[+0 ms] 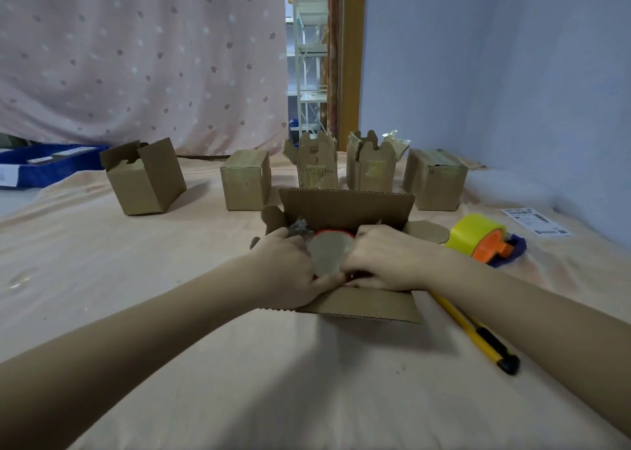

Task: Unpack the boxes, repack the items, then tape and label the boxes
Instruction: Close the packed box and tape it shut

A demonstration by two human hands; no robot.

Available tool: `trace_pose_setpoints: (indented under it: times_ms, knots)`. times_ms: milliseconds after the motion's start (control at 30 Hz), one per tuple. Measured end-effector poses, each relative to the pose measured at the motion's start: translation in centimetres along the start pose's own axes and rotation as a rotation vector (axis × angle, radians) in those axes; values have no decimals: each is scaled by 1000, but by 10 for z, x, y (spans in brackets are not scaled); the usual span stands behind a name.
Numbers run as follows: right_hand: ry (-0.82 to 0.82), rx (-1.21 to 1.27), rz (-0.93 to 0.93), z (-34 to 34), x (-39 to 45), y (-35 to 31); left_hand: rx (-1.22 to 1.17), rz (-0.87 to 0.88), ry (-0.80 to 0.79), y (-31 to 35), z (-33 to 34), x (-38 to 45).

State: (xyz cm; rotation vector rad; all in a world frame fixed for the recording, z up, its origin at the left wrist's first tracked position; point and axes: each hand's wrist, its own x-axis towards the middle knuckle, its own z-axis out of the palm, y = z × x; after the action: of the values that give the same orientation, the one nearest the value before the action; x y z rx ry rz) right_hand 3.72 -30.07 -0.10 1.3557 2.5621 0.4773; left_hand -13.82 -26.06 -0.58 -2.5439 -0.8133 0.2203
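Peach cloth-covered surface [170, 279], blue wall on right, spotted pink curtain behind. Your left hand [290, 268] and right hand [386, 258] both inside open cardboard box [345, 207] at centre, fingers curled around round red-rimmed item [330, 253] between them, thumbs meeting at its near edge. Five small boxes stand in row beyond. Yellow tape dispenser [478, 236] and yellow utility knife [478, 330] on your right, label sheet [536, 221] further right.
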Motion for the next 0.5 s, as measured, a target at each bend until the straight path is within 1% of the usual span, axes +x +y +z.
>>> trace_pose_setpoints:
  times_ms: [67, 200, 267, 367, 500]
  knots:
    - [5, 33, 18, -1, -1, 0, -3, 42, 58, 1, 4, -8]
    - [-37, 47, 78, -8, 1, -4, -45, 54, 34, 0, 3, -11]
    - [-78, 86, 124, -12, 4, -1, -87, 41, -4, -4, -1, -6]
    - [-178, 94, 150, -16, 10, 3, -115, 57, -120, -10, -7, -2]
    - [-270, 107, 167, -21, 22, 3, -167, 72, -158, -17, -7, 0]
